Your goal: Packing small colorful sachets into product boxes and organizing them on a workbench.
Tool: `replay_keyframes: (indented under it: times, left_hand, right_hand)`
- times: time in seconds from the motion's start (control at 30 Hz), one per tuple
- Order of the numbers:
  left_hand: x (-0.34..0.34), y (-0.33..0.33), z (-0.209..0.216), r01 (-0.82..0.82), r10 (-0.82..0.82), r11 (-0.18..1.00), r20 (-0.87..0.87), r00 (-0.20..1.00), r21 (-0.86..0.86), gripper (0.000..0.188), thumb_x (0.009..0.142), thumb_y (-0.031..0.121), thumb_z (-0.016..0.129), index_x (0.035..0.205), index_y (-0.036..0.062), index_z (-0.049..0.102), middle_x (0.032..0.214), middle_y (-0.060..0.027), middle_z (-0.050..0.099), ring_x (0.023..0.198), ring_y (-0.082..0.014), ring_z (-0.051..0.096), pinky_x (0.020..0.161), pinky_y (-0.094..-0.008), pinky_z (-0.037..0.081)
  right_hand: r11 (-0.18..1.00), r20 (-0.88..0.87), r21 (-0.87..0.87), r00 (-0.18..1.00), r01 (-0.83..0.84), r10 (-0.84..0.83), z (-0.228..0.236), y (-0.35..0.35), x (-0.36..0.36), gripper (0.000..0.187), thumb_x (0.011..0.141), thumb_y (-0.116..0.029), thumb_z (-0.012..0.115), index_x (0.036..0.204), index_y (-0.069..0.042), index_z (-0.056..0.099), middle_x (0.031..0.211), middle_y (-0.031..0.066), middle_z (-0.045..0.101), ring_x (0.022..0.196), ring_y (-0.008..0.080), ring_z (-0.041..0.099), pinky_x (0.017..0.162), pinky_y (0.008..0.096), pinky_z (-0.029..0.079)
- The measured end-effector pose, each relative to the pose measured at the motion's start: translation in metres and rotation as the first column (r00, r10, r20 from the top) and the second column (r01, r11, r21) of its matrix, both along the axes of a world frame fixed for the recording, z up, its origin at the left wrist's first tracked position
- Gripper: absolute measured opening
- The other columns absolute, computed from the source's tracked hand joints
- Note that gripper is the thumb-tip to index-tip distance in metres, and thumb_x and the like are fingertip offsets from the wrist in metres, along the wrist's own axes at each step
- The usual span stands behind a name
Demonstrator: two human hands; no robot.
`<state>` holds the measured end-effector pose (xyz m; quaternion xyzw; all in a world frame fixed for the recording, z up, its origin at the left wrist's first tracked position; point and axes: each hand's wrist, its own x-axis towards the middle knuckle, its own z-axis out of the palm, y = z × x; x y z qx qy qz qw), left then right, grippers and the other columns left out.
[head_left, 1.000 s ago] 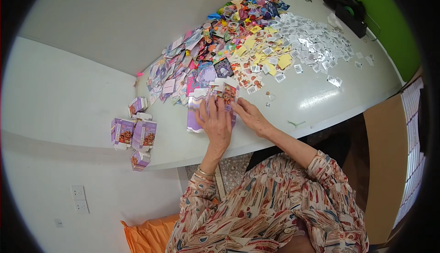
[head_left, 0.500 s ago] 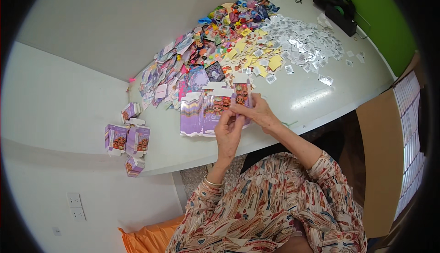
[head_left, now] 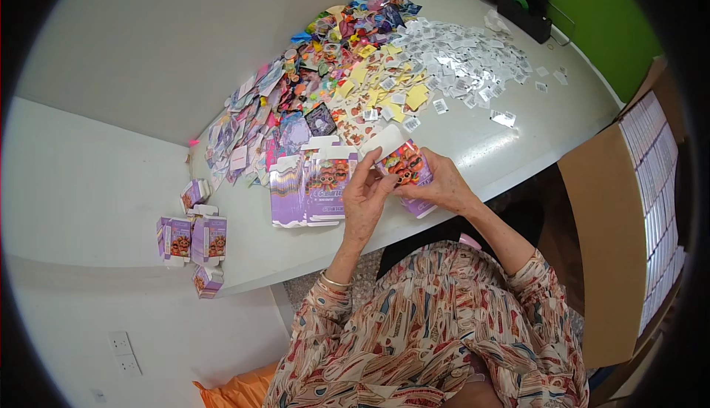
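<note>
A purple cartoon-printed carton (head_left: 404,162) with its white end flap raised is held up between both hands over the near part of the table. My left hand (head_left: 364,199) grips its left side with thumb and fingers. On the carton's right side, my right hand (head_left: 448,186) is closed, its thumb at the edge. Left of my hands lies an overlapping stack of flat purple cartons (head_left: 314,190), flaps facing away from me. Several folded purple boxes (head_left: 209,239) stand grouped at the table's left end.
Behind the flat cartons spread heaps of colourful small packets (head_left: 307,75), yellow cards (head_left: 416,97) and small white barcode labels (head_left: 473,60). A black tape dispenser (head_left: 521,12) sits at the far right corner. A brown cardboard box (head_left: 599,253) packed with rows of items stands at the right.
The carton my hands hold has come up and separated from the stack, its printed face and white flap now showing tilted. My right hand has shifted to its right side.
</note>
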<state>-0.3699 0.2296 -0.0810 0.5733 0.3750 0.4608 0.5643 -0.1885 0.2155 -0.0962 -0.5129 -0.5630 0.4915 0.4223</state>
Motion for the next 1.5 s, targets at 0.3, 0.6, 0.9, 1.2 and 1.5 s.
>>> replay_keyframes:
  times: [0.3,0.6,0.9,1.2,1.5]
  left_hand:
    - [0.004,-0.003,-0.002,0.039,-0.033,0.997,0.091,0.995,-0.060,0.050,0.086,-0.003,0.063,0.133,-0.0008,0.047,0.104,-0.0072,0.063,0.092,-0.0124,0.059,0.083,-0.0247,0.049]
    - [-0.014,0.018,0.022,0.508,-0.542,0.822,-0.080,0.837,-0.258,0.068,0.081,0.005,0.072,0.140,0.0040,0.038,0.123,-0.0090,0.055,0.110,-0.0155,0.054,0.093,-0.0300,0.047]
    - [-0.011,0.013,0.020,0.562,-0.598,0.801,-0.309,0.739,-0.208,0.087,0.076,0.019,0.078,0.147,0.0151,0.028,0.138,-0.0128,0.046,0.116,-0.0208,0.052,0.093,-0.0351,0.048]
    - [-0.009,0.008,0.021,0.539,-0.558,0.827,-0.338,0.758,-0.158,0.079,0.078,0.015,0.075,0.145,0.0138,0.032,0.136,-0.0100,0.048,0.118,-0.0208,0.052,0.096,-0.0357,0.048]
    - [-0.001,0.007,0.020,0.501,-0.513,0.809,0.047,0.857,-0.306,0.089,0.074,-0.003,0.075,0.146,0.0101,0.024,0.137,-0.0103,0.041,0.124,-0.0211,0.046,0.100,-0.0343,0.046]
  right_hand:
    - [0.991,-0.320,-0.018,0.940,-0.133,0.120,0.001,-0.004,0.015,0.048,0.074,-0.014,0.079,0.115,-0.001,0.058,0.100,0.0041,0.067,0.089,0.0080,0.059,0.083,0.0247,0.048]
    - [0.954,-0.263,-0.103,0.932,-0.283,0.248,0.008,-0.017,0.036,0.044,0.080,-0.033,0.075,0.106,0.000,0.062,0.088,0.0055,0.067,0.078,0.0097,0.061,0.074,0.0250,0.049]
    - [0.922,-0.136,-0.099,0.923,-0.374,0.360,0.009,-0.022,0.046,0.041,0.084,-0.035,0.070,0.106,-0.001,0.062,0.086,0.0055,0.067,0.074,0.0089,0.059,0.067,0.0261,0.049]
    - [0.952,-0.036,-0.055,0.953,-0.301,0.300,0.003,-0.029,0.043,0.039,0.088,-0.035,0.065,0.102,0.001,0.061,0.078,0.0079,0.067,0.067,0.0107,0.059,0.062,0.0275,0.048]
    - [0.969,0.112,0.074,0.968,-0.234,0.225,0.010,-0.036,0.042,0.052,0.091,-0.032,0.061,0.130,-0.002,0.045,0.087,0.0187,0.066,0.074,0.0251,0.064,0.069,0.0333,0.049]
